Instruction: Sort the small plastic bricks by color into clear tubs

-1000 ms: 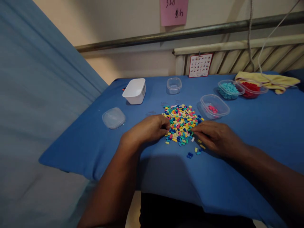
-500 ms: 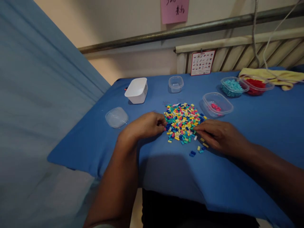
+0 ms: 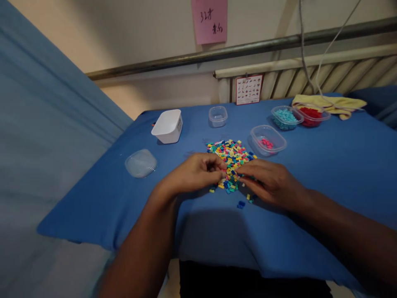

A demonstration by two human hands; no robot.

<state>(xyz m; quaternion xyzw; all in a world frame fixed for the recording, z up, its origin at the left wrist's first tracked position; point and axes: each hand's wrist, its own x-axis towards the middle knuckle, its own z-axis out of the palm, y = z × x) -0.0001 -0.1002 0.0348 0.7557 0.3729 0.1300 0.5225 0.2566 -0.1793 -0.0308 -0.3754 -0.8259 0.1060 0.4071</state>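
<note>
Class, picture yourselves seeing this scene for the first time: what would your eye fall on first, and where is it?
The heap of tiny multicoloured bricks in the middle of the blue table stands out most, with the left hand and right hand side by side at its near edge. Behind it to the right sit a pink-piece tub, a turquoise-piece tub and a red-piece tub.

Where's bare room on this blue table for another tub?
Widest bare blue tablecloth: right of the clear tub holding pink bricks, nearer than the turquoise-brick tub and red-brick tub. Smaller patch: between the white rectangular bin and the small empty clear tub. Crowded: the multicoloured brick pile, where left hand and right hand rest.
</note>
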